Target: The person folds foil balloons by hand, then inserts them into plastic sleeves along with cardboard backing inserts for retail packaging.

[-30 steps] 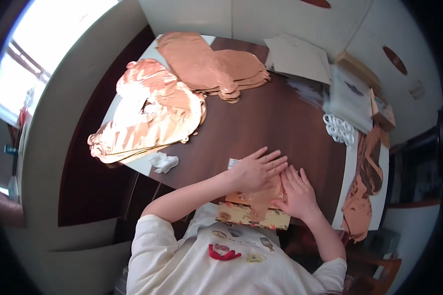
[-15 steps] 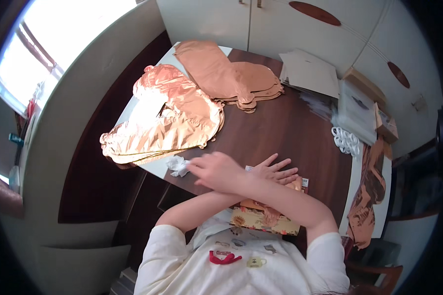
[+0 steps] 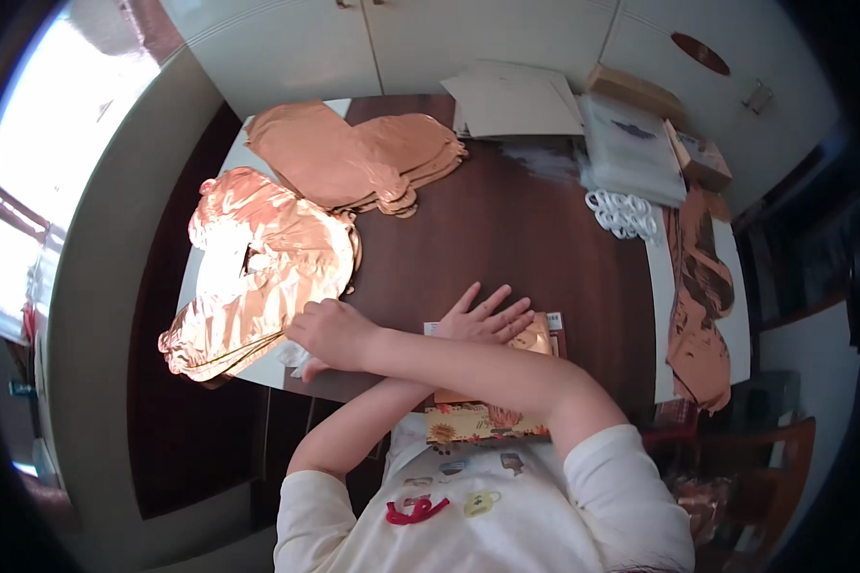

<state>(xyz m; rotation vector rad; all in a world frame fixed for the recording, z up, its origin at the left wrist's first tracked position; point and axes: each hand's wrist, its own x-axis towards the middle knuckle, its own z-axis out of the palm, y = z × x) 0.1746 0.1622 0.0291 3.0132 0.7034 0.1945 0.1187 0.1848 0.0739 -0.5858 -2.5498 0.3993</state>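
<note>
Copper foil sheets (image 3: 258,277) look light, slippery (easily creased); the right hand (image 3: 330,332) curls at their edge, grip unclear; the left hand (image 3: 483,320) lies flat, holding nothing.

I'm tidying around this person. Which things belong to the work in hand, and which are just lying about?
In hand: left hand flat on copper foil piece over patterned packet; right hand at white scrap beside crumpled foil balloons.
Lying about: flat copper balloon stack, white rings, paper sheets, cardboard boxes, copper foil strips.
</note>
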